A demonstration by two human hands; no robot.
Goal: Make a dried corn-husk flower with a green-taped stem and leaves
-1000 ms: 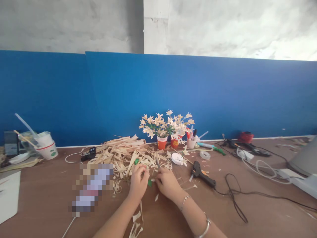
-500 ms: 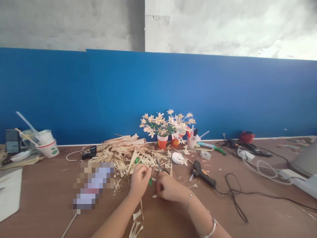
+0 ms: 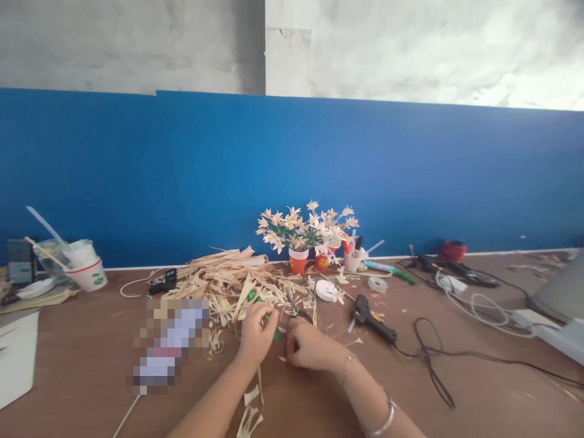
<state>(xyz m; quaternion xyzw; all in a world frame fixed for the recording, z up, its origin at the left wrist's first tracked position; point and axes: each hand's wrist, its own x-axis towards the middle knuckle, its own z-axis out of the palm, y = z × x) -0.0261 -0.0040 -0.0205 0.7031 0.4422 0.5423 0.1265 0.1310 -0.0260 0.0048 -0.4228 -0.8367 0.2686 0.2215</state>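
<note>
My left hand (image 3: pixel 257 331) is closed in a pinch at the front edge of a heap of pale dried husk strips (image 3: pixel 223 271). Whatever lies between its fingertips is too small to make out. Bits of green (image 3: pixel 252 295) show just beyond it, and another green piece (image 3: pixel 276 334) lies between the two hands. Low over the table, my right hand (image 3: pixel 312 345) has its fingers curled together, their tips pointing left and partly hidden. A pair of scissors (image 3: pixel 292 302) rests just past its knuckles, partly covered by the hand.
Pale flowers (image 3: pixel 314 225) stand in red paper cups (image 3: pixel 298 263) by the blue partition. Right of my hands lie a black glue gun (image 3: pixel 373 321) with its cable, a white roll (image 3: pixel 326 291) and clear tape (image 3: pixel 378 285). A blurred-out phone-like object (image 3: pixel 171 347) lies left.
My right hand has shifted very slightly left. The whole view has drifted a little, and my left hand keeps its pinch.
</note>
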